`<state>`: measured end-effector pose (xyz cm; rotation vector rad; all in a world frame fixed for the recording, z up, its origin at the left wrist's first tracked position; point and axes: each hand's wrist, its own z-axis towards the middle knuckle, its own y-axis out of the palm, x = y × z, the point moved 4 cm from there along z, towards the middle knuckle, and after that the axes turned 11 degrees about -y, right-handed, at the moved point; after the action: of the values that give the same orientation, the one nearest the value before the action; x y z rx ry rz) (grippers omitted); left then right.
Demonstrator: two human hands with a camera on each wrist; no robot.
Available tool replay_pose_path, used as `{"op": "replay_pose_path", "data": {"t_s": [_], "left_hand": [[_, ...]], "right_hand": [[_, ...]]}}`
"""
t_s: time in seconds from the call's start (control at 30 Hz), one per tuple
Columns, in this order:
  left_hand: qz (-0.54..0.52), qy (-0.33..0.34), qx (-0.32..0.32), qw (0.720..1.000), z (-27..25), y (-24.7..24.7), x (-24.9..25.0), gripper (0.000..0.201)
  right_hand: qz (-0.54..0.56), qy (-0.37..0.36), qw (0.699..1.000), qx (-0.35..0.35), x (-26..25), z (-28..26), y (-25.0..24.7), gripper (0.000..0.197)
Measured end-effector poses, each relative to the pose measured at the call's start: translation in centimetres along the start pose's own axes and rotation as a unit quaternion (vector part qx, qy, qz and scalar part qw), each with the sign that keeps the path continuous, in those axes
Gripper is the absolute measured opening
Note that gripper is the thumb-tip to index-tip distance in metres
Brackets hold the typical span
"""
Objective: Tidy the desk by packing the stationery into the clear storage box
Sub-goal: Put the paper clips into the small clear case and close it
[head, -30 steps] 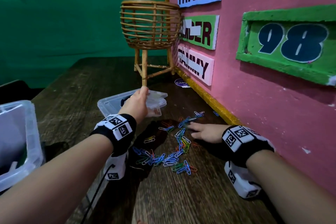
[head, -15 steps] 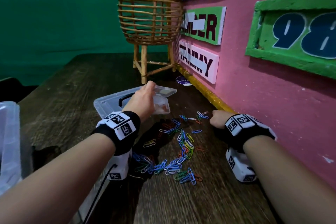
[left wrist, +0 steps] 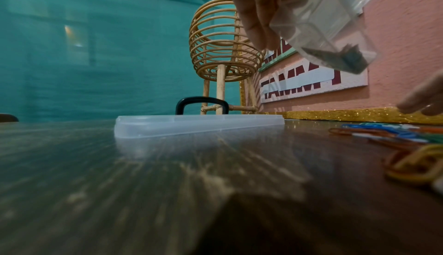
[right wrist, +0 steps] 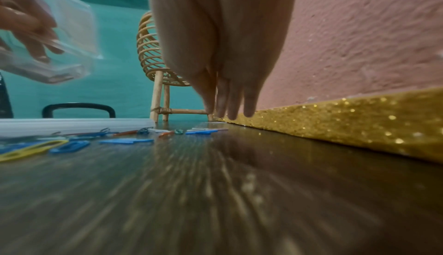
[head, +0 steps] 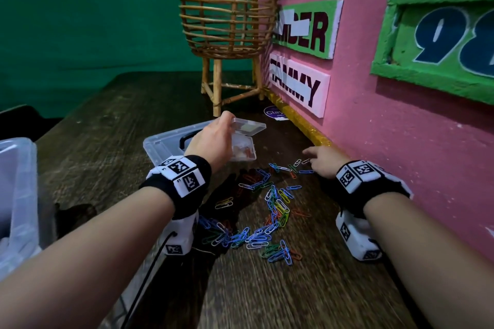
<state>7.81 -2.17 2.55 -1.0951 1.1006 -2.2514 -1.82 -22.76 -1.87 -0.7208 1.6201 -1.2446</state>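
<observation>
Several coloured paper clips (head: pixel 272 211) lie scattered on the dark wooden desk between my hands. My left hand (head: pixel 213 139) holds a small clear case (head: pixel 243 152) tilted above the desk, its hinged lid open and a few clips inside; the left wrist view shows my fingers curled round the case (left wrist: pixel 335 32). My right hand (head: pixel 323 161) reaches with straight fingers (right wrist: pixel 227 92) to the far clips (right wrist: pixel 201 131) beside the wall, holding nothing. The clear storage box (head: pixel 18 195) stands at the left edge, only partly in view.
A clear lid with a black handle (head: pixel 165 141) lies flat behind my left hand. A wicker basket on legs (head: pixel 227 16) stands at the back. The pink wall with name signs and a gold glitter strip (head: pixel 302 125) bounds the desk on the right.
My right hand has moved forward from the middle of the clips to those beside the wall, its fingers now stretched out. My left hand keeps hold of the small case.
</observation>
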Motion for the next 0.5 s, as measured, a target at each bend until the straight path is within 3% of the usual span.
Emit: {"op": "replay_pose_path", "data": {"t_s": [0.17, 0.4, 0.5], "left_hand": [[-0.003, -0.014, -0.015, 1.000, 0.2, 0.3, -0.1, 0.019], [-0.017, -0.025, -0.016, 0.999, -0.4, -0.3, -0.3, 0.020], [-0.028, -0.024, -0.009, 0.999, -0.6, -0.4, -0.3, 0.019]], "right_hand": [[-0.102, -0.002, 0.982, -0.160, -0.7, -0.8, 1.5, 0.059], [-0.061, -0.169, 0.950, -0.256, -5.5, -5.5, 3.4, 0.069], [-0.016, -0.200, 0.947, -0.251, -6.4, -7.9, 3.4, 0.073]]}}
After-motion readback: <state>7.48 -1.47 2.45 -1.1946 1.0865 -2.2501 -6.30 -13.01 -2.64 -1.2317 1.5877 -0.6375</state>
